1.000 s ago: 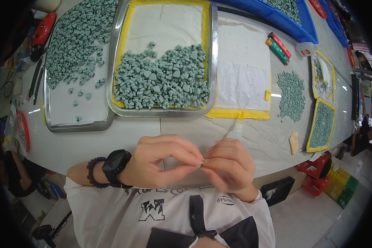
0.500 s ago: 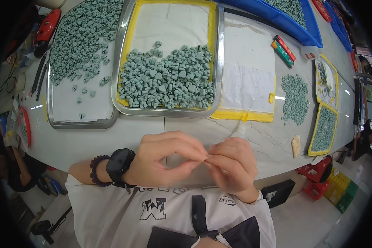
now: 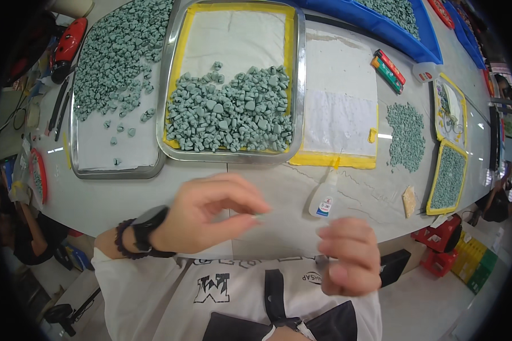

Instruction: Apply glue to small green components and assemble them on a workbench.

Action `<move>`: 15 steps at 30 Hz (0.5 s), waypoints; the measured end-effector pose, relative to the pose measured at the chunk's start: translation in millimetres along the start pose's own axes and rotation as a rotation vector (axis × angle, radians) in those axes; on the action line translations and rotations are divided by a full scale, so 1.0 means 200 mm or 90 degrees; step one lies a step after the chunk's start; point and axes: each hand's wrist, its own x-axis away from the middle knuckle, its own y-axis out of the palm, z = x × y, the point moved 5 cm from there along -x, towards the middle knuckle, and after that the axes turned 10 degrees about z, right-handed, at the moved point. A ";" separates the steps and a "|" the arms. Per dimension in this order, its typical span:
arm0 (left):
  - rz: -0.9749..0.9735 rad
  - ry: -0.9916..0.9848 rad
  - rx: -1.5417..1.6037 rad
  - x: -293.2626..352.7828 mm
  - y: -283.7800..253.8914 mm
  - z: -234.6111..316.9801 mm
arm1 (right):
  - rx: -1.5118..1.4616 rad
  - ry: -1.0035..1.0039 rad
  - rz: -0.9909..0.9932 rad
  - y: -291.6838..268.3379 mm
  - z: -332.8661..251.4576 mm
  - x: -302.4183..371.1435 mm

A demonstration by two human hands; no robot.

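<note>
My left hand [image 3: 210, 213], with a dark watch on its wrist, is closed in a pinch over the near table edge. A tiny pale green piece [image 3: 260, 216] shows at its fingertips, too small to make out fully. My right hand [image 3: 351, 256] is apart from it at the right, blurred, with its fingers bent. Nothing can be made out in that hand. Between and beyond the hands lies a small white glue bottle [image 3: 323, 200] with a yellow tip and a fine needle. A metal tray [image 3: 231, 154] of green stone-like pieces [image 3: 227, 111] stands farther off.
Another tray [image 3: 116, 172] with similar pieces is at the left. A white board edged in yellow tape [image 3: 330, 159] adjoins the middle tray. Farther right are two lighters [image 3: 388, 71], a pile of small green pieces [image 3: 405, 136], a yellow-rimmed tray [image 3: 434, 210] and a blue bin [image 3: 432, 48].
My hands have come apart: the right moved right and nearer to me, the left slightly left. The glue bottle, mostly hidden before, now shows.
</note>
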 end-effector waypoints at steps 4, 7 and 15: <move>0.261 0.292 -0.718 -0.01 -0.34 0.24 | -0.014 -0.120 -0.147 -0.02 -0.18 -0.13; 0.326 0.289 -0.827 -0.02 -0.46 0.26 | -0.052 -0.178 -0.209 0.01 -0.23 -0.17; 0.159 0.447 -0.821 -0.47 -0.27 0.23 | -0.080 -0.212 -0.245 -0.05 -0.29 -0.19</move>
